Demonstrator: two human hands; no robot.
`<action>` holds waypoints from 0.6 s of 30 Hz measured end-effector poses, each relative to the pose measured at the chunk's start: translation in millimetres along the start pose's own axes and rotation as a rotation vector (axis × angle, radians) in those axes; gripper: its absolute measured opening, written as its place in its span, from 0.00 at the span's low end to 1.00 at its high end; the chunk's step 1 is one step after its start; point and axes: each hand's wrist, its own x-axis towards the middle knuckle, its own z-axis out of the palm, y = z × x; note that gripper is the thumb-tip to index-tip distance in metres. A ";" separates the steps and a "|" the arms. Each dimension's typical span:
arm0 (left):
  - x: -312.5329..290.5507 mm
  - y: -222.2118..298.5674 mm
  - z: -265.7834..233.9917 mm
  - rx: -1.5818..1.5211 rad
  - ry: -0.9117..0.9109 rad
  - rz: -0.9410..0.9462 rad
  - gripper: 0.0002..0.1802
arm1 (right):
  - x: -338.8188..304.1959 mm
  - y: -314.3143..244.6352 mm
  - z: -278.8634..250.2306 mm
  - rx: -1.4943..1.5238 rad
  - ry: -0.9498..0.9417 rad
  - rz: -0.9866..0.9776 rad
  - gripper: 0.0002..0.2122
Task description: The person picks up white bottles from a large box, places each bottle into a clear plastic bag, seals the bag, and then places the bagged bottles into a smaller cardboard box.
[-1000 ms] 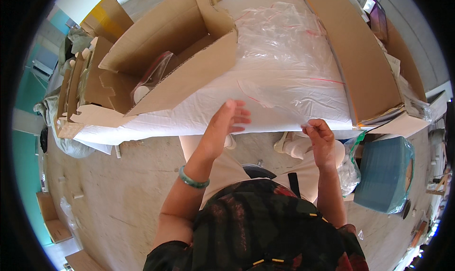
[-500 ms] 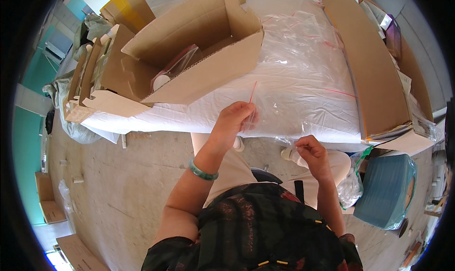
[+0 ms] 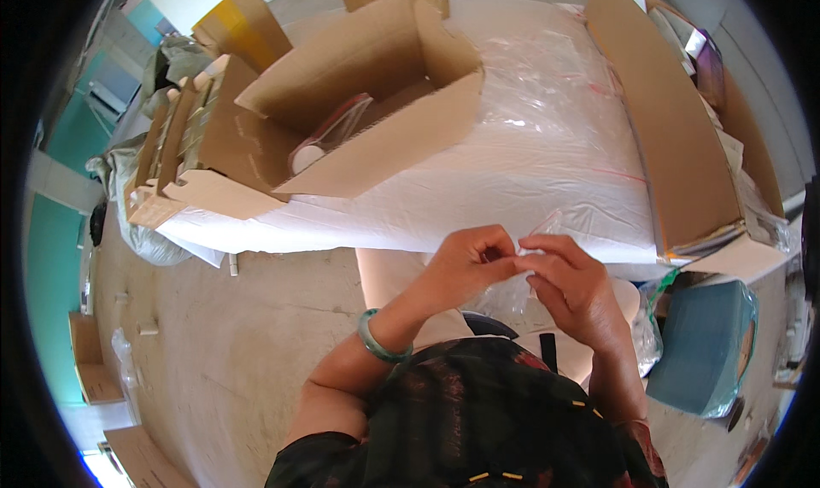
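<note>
A clear plastic zip bag (image 3: 507,299) with a red strip is held between my two hands at the table's near edge, over my lap. My left hand (image 3: 472,264), with a green bangle on its wrist, is closed in a pinch at the bag. Against its fingertips, my right hand (image 3: 571,281) has its fingers bent round the bag as well. Part of the bag hangs below the fingers, and its red-edged corner shows above them. Just what each fingertip grips is hidden. More clear zip bags (image 3: 547,91) lie heaped on the white-covered table (image 3: 410,193) beyond.
An open cardboard box (image 3: 393,142) at the left holds a red-edged zip bag (image 3: 342,125) with a round white item. A long cardboard box (image 3: 670,138) with packages stands at the right. By my right leg sits a blue-wrapped bundle (image 3: 700,343).
My hands have come together, the left moving right and down, the right moving slightly up. The bag, previously stretched between them, is now gathered at their fingertips. The view has shifted slightly.
</note>
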 end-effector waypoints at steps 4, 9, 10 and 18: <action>-8.6 10.7 -4.4 0.183 0.015 0.037 0.06 | -2.1 -7.3 2.7 -0.037 -0.046 0.068 0.14; -11.1 15.8 -7.6 0.330 0.063 0.118 0.07 | -13.1 8.8 5.0 -0.121 -0.138 0.066 0.07; -12.2 19.1 -8.6 0.348 0.145 0.151 0.07 | -14.9 10.2 3.9 -0.118 -0.126 0.076 0.07; -36.7 17.1 -77.1 0.526 0.767 0.178 0.13 | -35.5 25.6 -8.1 0.134 0.110 0.404 0.04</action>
